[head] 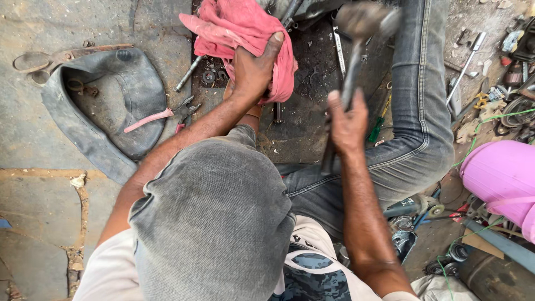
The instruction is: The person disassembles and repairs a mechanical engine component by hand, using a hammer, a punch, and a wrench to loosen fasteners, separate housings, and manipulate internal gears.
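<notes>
My left hand (253, 69) presses down on a pink rag (239, 25) that is bunched over something I cannot see, on a dark greasy patch of floor. My right hand (346, 120) grips the handle of a hammer (356, 50); its blurred metal head is raised near the top of the view. My bent knee in grey jeans (223, 212) fills the lower middle, and my other leg (423, 111) runs up the right side.
A piece of black rubber tube (106, 111) lies at left with large shears (50, 58) and pink-handled pliers (167, 114) on it. Wrenches, bolts and a screwdriver (379, 125) lie around the rag. A pink container (499, 175) and scattered parts crowd the right side.
</notes>
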